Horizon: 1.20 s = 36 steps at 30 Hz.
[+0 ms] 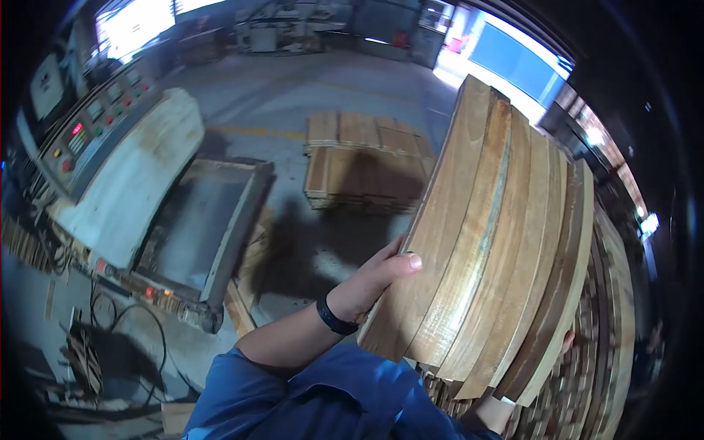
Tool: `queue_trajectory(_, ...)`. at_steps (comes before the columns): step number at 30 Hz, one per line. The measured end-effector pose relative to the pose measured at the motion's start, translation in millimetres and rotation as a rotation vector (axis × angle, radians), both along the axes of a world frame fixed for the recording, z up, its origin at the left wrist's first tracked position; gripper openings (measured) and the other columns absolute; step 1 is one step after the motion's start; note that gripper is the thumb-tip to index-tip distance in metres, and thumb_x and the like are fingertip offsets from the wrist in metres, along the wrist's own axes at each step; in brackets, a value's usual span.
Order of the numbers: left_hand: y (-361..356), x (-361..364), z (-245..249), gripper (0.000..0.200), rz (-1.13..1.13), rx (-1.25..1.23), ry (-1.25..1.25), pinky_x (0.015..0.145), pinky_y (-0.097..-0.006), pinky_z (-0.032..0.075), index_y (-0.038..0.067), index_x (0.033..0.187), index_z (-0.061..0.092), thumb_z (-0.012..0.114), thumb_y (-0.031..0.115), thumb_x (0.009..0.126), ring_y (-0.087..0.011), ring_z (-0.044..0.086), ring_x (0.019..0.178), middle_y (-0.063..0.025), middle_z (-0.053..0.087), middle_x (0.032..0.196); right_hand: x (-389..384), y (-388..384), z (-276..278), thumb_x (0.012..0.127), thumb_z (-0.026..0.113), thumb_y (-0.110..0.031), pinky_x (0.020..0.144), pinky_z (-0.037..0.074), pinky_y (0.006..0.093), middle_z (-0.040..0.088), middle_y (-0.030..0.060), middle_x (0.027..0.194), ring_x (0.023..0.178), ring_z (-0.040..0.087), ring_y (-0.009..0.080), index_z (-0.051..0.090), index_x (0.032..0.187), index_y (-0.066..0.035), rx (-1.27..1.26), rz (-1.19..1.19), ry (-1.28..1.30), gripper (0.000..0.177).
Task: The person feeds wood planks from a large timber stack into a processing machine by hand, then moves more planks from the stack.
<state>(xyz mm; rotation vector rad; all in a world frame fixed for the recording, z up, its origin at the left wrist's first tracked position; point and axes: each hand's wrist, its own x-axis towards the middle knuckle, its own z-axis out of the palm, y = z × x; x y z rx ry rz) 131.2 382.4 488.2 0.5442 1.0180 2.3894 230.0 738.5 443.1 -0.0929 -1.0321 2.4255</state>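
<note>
Panel point(488, 242) held, stacked boards point(345, 165) ahead, machine point(136, 176) left

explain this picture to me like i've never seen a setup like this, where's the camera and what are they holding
There is no robot here: a person works with two bare hands. The single picture comes from a camera worn on the head, looking forward and down, so their blue clothing fills the bottom.

They hold a wide panel of brown wooden strips lying side by side. The left hand grips one edge, thumb on the face; the right hand is mostly hidden behind it, a fingertip showing at the opposite edge.

On the grey floor ahead sits a low stack of brown wooden boards. At the left stands a machine with a pale, curved cover and coloured buttons.
</note>
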Motion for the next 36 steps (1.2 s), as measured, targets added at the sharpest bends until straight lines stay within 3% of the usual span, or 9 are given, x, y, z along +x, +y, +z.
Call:
queue_trajectory(5,-58,-55,-55,0.086,0.313,0.079,-0.128,0.111,-0.0388,0.044,0.003,0.156,0.029,0.069,0.037,0.088,-0.0246,0.052,0.132,-0.0144,0.049,0.146,-164,-46,-26,0.096,0.047,-0.068,0.108,0.047,0.042,0.056,0.0114,0.143,0.126,0.057,0.0259,0.043,0.152,-0.009,0.051,0.367,-0.027,0.081)
queue_trajectory(11,-121,-33,-99,0.072,0.643,0.199,-0.245,0.108,-0.0408,0.047,0.005,0.152,0.039,0.064,0.037,0.093,-0.027,0.059,0.125,-0.0142,0.057,0.14,-305,-150,-68,0.096,0.046,-0.07,0.107,0.048,0.0415,0.057,0.0103,0.142,0.125,0.058,0.0259,0.042,0.152,-0.009,0.109,0.842,-0.076,0.084)
queue_trajectory(12,-165,-116,-139,0.071,0.72,0.19,-0.31,0.107,-0.0417,0.047,0.005,0.151,0.04,0.064,0.038,0.093,-0.0277,0.06,0.124,-0.0145,0.057,0.14,-393,-201,-101,0.096,0.046,-0.071,0.107,0.048,0.0415,0.057,0.0101,0.142,0.125,0.059,0.0259,0.042,0.152,-0.009,0.111,0.932,-0.106,0.084)
queue_trajectory(16,-210,-162,-185,0.069,0.871,0.504,-0.435,0.105,-0.0476,0.048,0.005,0.147,0.046,0.066,0.041,0.091,-0.0325,0.06,0.122,-0.0167,0.06,0.136,-508,-314,-141,0.094,0.048,-0.072,0.105,0.049,0.0415,0.058,0.0103,0.14,0.123,0.059,0.0258,0.043,0.151,-0.008,0.171,1.21,-0.168,0.086)
queue_trajectory(22,-240,-127,-209,0.072,1.27,0.498,-0.585,0.101,-0.048,0.05,0.009,0.143,0.048,0.07,0.047,0.086,-0.0313,0.061,0.118,-0.0137,0.061,0.134,-555,-443,-185,0.091,0.053,-0.073,0.102,0.051,0.0416,0.059,0.0112,0.136,0.12,0.06,0.0255,0.045,0.149,-0.008,0.353,1.626,-0.301,0.087)
queue_trajectory(27,-309,-118,-291,0.072,1.491,0.489,-0.657,0.099,-0.0479,0.051,0.009,0.141,0.051,0.068,0.051,0.086,-0.0313,0.063,0.115,-0.0133,0.063,0.13,-590,-587,-249,0.088,0.058,-0.074,0.099,0.053,0.0415,0.061,0.012,0.132,0.117,0.061,0.0251,0.047,0.147,-0.008,0.489,2.077,-0.371,0.089)
queue_trajectory(30,-346,-109,-348,0.072,1.49,0.563,-0.676,0.1,-0.0485,0.051,0.009,0.142,0.051,0.065,0.054,0.087,-0.0318,0.062,0.118,-0.0135,0.062,0.133,-577,-663,-280,0.087,0.062,-0.072,0.099,0.053,0.0401,0.061,0.0105,0.129,0.116,0.062,0.0238,0.049,0.145,-0.009,0.583,2.11,-0.527,0.086)
queue_trajectory(32,-359,-105,-392,0.074,1.499,0.592,-0.703,0.102,-0.0488,0.05,0.007,0.144,0.049,0.06,0.057,0.09,-0.0327,0.062,0.12,-0.0142,0.061,0.135,-567,-701,-298,0.087,0.065,-0.069,0.1,0.052,0.0393,0.061,0.0079,0.129,0.117,0.061,0.0217,0.05,0.144,-0.009,0.729,2.07,-0.291,0.084)
queue_trajectory(36,-382,-103,-425,0.075,1.687,0.408,-0.75,0.1,-0.0467,0.051,0.005,0.144,0.048,0.057,0.058,0.092,-0.032,0.062,0.119,-0.0149,0.061,0.134,-578,-756,-360,0.088,0.07,-0.055,0.109,0.043,0.0382,0.056,0.0081,0.138,0.129,0.053,0.0219,0.044,0.149,-0.007,0.621,2.18,-0.283,0.082)
